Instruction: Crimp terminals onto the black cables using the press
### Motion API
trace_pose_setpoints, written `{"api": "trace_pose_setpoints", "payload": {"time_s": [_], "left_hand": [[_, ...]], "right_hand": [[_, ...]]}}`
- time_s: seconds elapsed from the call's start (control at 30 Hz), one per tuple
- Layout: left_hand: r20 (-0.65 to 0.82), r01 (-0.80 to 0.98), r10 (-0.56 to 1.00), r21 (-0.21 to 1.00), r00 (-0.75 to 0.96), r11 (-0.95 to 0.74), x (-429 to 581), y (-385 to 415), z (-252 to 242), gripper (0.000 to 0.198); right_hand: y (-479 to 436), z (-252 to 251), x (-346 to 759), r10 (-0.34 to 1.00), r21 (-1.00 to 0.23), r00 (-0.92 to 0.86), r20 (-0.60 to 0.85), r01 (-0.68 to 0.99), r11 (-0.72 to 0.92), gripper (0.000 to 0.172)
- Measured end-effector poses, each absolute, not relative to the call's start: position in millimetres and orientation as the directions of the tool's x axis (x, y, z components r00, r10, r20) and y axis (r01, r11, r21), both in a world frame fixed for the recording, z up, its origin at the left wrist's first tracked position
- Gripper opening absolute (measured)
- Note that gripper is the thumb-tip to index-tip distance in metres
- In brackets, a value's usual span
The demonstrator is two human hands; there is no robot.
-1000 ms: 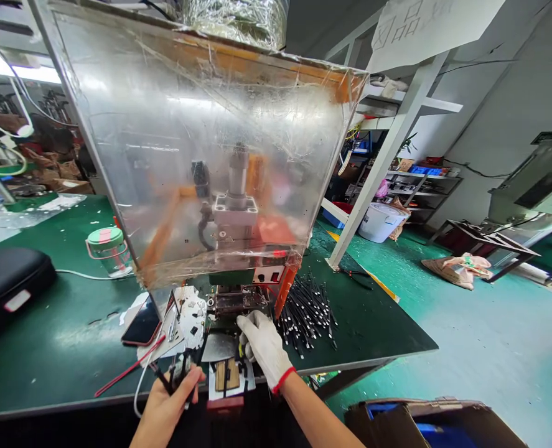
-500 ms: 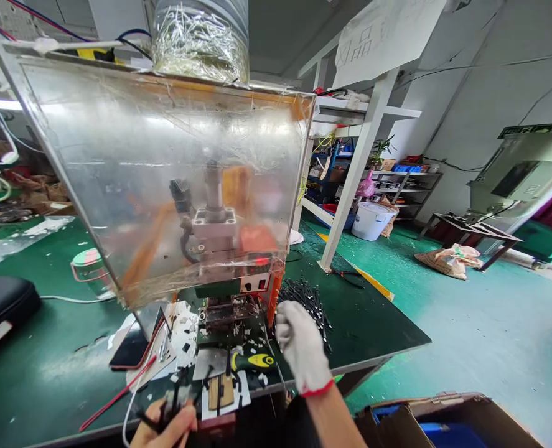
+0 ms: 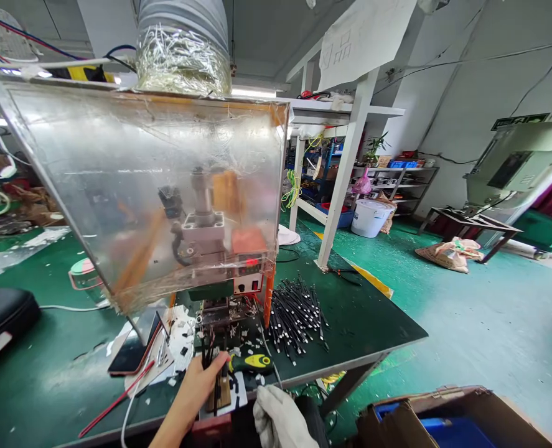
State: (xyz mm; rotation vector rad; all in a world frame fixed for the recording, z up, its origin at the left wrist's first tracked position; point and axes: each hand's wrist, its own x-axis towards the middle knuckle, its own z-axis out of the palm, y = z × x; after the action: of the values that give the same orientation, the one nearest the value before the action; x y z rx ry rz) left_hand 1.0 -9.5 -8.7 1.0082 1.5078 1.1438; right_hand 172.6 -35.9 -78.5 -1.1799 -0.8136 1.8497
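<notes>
My bare left hand (image 3: pixel 200 384) is closed on a few thin black rods (image 3: pixel 209 359) and holds them upright in front of the small press fixture (image 3: pixel 223 313) under the clear machine cover (image 3: pixel 145 193). My right hand (image 3: pixel 280 420), in a white glove, hangs low at the table's front edge, fingers curled; whether it holds anything is hidden. A green and yellow handled tool (image 3: pixel 252 362) lies just right of my left hand. A pile of several black rods (image 3: pixel 299 311) lies further right on the green table (image 3: pixel 369 323).
A phone (image 3: pixel 133 351) and a red rod (image 3: pixel 117 400) lie left of the fixture, with white scraps around. A black case (image 3: pixel 0 320) and a lidded jar (image 3: pixel 83 274) sit at the left. A cardboard box (image 3: pixel 444 417) stands on the floor at lower right.
My left hand has moved up and right with the rods to the fixture. My gloved right hand has drawn back from near the rod pile to the table's front edge.
</notes>
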Motion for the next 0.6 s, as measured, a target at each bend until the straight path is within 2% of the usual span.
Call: {"api": "trace_pose_setpoints", "payload": {"time_s": [0.3, 0.6], "left_hand": [[-0.210, 0.031, 0.965, 0.976, -0.160, 0.217, 1, -8, -7, 0.056], [-0.269, 0.030, 0.960, 0.962, -0.081, 0.272, -3, -13, 5, 0.060]], "right_hand": [[-39, -111, 169, 0.888, -0.860, -0.269, -0.373, -0.260, -0.439, 0.061], [-28, -107, 179, 0.891, -0.851, -0.287, -0.352, -0.298, -0.433, 0.059]]}}
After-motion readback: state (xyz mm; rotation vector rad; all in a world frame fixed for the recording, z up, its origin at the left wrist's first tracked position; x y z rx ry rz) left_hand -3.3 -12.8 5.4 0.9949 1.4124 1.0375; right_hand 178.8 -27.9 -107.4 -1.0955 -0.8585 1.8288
